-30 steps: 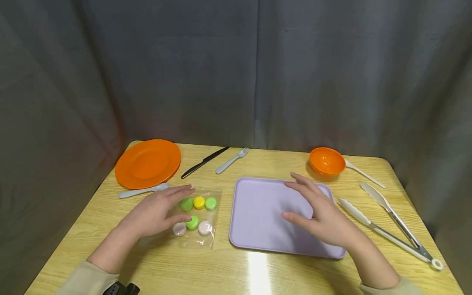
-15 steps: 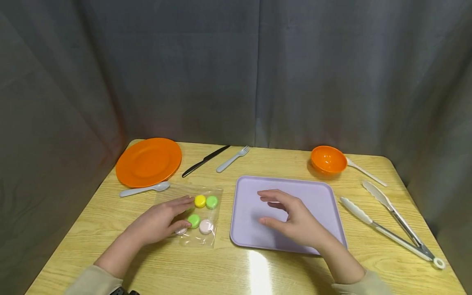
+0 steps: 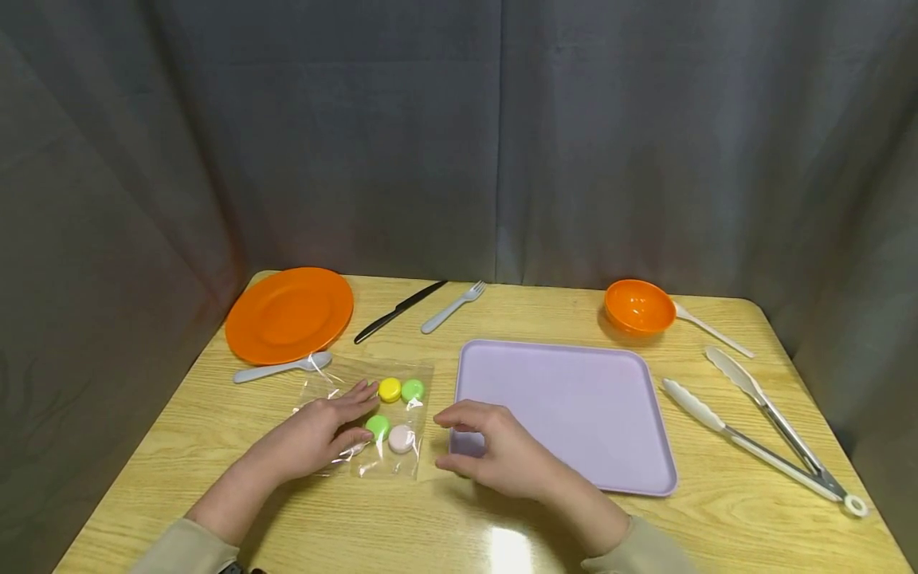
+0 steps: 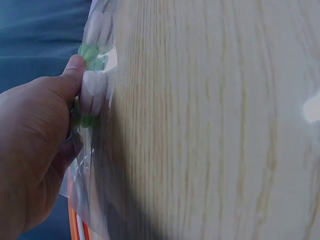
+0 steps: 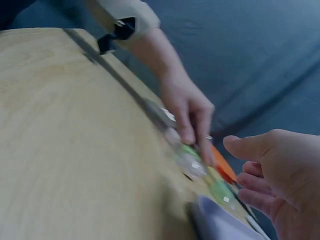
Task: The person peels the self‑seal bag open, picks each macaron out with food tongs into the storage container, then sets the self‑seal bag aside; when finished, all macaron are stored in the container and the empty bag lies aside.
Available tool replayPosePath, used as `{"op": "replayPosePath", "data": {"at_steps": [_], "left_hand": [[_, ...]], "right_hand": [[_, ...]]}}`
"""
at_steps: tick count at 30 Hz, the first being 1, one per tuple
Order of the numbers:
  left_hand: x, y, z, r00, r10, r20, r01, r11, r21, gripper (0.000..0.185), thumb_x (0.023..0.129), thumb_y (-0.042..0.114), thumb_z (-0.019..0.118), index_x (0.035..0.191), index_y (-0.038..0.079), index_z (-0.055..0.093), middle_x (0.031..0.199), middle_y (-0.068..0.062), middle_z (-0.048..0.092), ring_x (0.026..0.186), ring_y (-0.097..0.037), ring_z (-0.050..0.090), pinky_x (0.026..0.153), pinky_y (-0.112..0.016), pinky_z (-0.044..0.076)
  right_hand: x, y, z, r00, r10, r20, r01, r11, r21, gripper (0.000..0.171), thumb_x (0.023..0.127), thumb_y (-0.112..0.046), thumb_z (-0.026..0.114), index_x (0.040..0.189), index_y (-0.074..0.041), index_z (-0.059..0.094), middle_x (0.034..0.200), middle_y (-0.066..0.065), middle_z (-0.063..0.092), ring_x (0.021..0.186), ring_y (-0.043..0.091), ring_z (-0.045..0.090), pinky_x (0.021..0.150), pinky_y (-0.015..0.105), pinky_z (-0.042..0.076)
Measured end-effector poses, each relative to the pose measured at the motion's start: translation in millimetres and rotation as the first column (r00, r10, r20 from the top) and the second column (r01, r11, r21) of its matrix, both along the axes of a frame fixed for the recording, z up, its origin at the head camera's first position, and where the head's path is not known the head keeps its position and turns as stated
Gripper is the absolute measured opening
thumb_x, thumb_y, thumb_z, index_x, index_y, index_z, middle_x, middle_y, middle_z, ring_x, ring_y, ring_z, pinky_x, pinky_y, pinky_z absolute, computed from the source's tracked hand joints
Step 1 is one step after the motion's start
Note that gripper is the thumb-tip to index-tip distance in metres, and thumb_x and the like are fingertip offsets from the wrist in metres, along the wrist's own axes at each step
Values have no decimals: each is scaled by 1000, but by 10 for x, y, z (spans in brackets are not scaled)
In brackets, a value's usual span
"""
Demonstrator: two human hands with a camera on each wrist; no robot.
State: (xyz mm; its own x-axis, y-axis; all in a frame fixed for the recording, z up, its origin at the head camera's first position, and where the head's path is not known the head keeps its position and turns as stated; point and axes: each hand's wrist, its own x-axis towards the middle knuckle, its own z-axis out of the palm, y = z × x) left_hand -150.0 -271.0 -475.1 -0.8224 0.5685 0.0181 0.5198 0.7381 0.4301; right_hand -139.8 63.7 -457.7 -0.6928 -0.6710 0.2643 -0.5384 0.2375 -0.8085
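Observation:
A clear plastic bag of macarons lies flat on the table, left of the lilac tray. Yellow, green and pale pink macarons show through the film. My left hand rests on the bag's left part, with fingers extended and covering some of the macarons. In the left wrist view its thumb touches the film beside the macarons. My right hand hovers over the tray's left edge with nothing in its grasp, thumb and fingers apart, just right of the bag.
An orange plate and a white spoon lie on the left. A black knife and a white fork are at the back. To the right are an orange bowl, a white utensil and spread tongs.
My right hand has moved left across the tray toward the bag. The left hand has come down onto the bag, whose film now shows more creases and glints.

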Motion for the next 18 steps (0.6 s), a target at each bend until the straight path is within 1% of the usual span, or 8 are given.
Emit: {"op": "replayPosePath", "data": {"at_steps": [3, 5, 9, 11, 15, 18], "left_hand": [[-12, -6, -13, 1000, -10, -7, 10, 1000, 19, 58, 104, 32, 71, 153, 4, 55, 164, -6, 40, 151, -29, 36, 117, -49, 37], [-14, -4, -19, 1000, -17, -14, 18, 999, 34, 58, 104, 31, 71, 152, 3, 55, 164, -8, 41, 151, -30, 37, 116, -50, 38], [-11, 1, -30, 999, -24, -26, 26, 998, 59, 57, 104, 30, 71, 151, 1, 56, 162, -11, 43, 150, -33, 37, 114, -52, 40], [-12, -5, -39, 999, -25, -24, 26, 997, 66, 57, 104, 30, 70, 151, 1, 56, 162, -11, 43, 151, -33, 37, 114, -52, 40], [-20, -18, -50, 1000, -22, -14, 22, 997, 67, 57, 104, 32, 71, 150, 2, 57, 162, -9, 43, 151, -30, 35, 116, -49, 38], [-30, -23, -48, 999, -25, -21, 27, 997, 66, 56, 104, 32, 71, 150, 3, 58, 162, -8, 43, 151, -29, 35, 116, -49, 38]], "right_hand": [[15, -146, -58, 998, 17, -53, -15, 999, 36, 40, 90, -17, 89, 123, -1, 73, 121, 9, 74, 111, 22, 69, 99, 35, 55], [26, -232, -93, 997, 35, -70, -31, 998, 53, 40, 89, -18, 90, 121, -1, 73, 119, 8, 74, 109, 22, 68, 98, 33, 54], [47, -381, -142, 990, 44, -133, -26, 991, 135, 41, 88, -21, 91, 121, -2, 74, 120, 3, 72, 114, 13, 64, 102, 28, 51], [57, -439, -163, 984, 38, -172, -5, 982, 191, 41, 88, -23, 91, 120, -4, 74, 120, 0, 70, 115, 9, 61, 103, 25, 49], [67, -514, -199, 973, 34, -227, 29, 963, 267, 39, 87, -26, 91, 116, -6, 76, 114, -3, 66, 106, 6, 57, 94, 18, 48], [69, -542, -218, 964, 35, -265, 48, 953, 299, 36, 87, -25, 91, 115, -7, 76, 111, -4, 64, 102, 6, 54, 89, 15, 48]]}}
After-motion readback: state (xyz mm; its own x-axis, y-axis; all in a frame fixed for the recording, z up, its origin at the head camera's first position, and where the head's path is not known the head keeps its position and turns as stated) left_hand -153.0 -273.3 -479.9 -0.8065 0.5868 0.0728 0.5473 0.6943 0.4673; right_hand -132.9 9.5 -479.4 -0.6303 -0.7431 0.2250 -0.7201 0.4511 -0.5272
